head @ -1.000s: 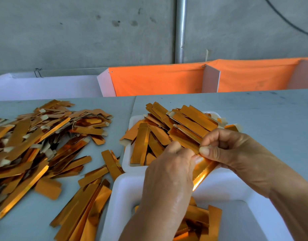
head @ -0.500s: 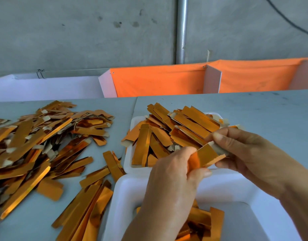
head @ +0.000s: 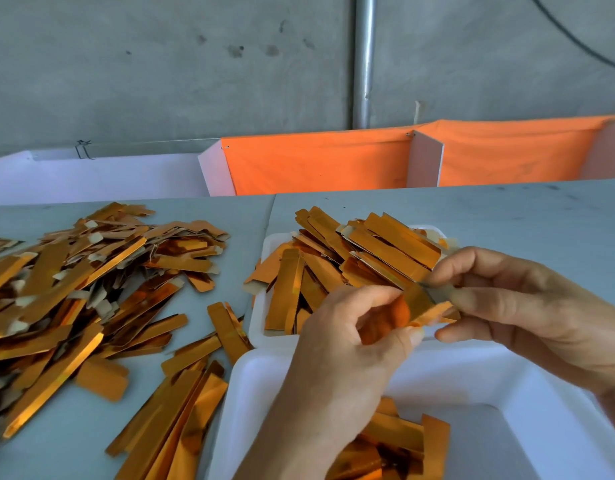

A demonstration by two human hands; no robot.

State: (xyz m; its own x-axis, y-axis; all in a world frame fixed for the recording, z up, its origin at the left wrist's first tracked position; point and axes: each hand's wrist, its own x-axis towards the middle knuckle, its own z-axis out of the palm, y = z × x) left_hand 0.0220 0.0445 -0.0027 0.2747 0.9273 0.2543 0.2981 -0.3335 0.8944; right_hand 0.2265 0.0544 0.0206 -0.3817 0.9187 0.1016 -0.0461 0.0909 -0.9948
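Between my two hands is one shiny orange-gold foil strip (head: 422, 306), held above the near white foam tray (head: 448, 375). My left hand (head: 347, 344) pinches its left end with thumb and fingers curled. My right hand (head: 521, 306) pinches the strip's right end, where a pale tab shows. Part of the strip is hidden behind my left fingers. Folded strips (head: 396, 441) lie in the bottom of the near tray.
A second white tray (head: 261, 310) farther back holds a heap of gold strips (head: 351, 258). A large loose pile (head: 74, 282) covers the grey table at left, with more strips (head: 181, 417) beside the near tray. Orange cloth dividers (head: 316, 164) stand behind the table.
The strip was drawn out from the far tray's heap and raised between both hands. My right hand shifted right along it to its end, and my left fingers curled round the other end.
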